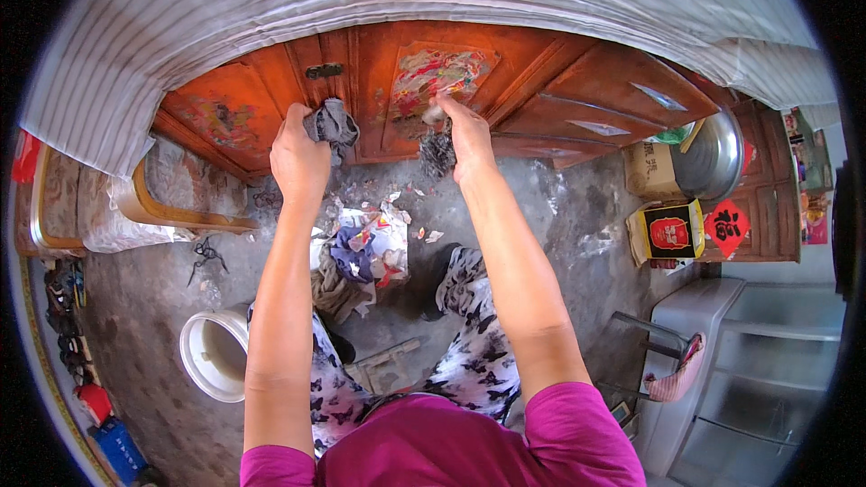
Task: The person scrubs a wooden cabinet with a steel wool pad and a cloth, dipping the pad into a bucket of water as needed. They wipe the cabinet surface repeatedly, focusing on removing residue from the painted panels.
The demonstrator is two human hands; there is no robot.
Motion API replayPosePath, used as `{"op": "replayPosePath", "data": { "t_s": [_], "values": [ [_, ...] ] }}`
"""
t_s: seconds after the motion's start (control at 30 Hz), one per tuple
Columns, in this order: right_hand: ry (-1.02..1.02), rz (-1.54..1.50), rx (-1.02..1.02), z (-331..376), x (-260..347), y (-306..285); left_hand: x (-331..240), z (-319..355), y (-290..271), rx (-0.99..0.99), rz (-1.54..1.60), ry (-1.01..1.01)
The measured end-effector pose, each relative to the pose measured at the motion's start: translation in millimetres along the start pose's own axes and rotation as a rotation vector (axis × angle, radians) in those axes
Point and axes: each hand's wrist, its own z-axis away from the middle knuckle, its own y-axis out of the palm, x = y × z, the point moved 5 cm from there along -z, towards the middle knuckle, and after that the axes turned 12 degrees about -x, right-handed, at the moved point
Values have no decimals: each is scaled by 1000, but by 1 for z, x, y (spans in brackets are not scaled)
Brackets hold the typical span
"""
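Head view: my left grip [299,158] was closed around a grey cloth [334,124], held against the red wooden cabinet door [361,81]. My right grip [467,137] pinched a dark steel-wool pad [437,153] that hung just below the door's torn paper picture [437,72]. Beneath both, a heap of paper scraps and rags [365,248] lay on the concrete floor [541,207]. A white bucket [212,353] stood lower left; a red-and-yellow box [669,233] sat at right.
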Motion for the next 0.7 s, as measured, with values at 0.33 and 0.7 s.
{"op": "replayPosePath", "data": {
  "t_s": [0.33, 0.7],
  "values": [
    [-46, 430, 258, 6, -28, -5, -1, 1, 2, 32, 1, -19],
    [-55, -8, -31, -29, -2, -14, -4, 0, -1, 26, -17, -21]
  ]
}}
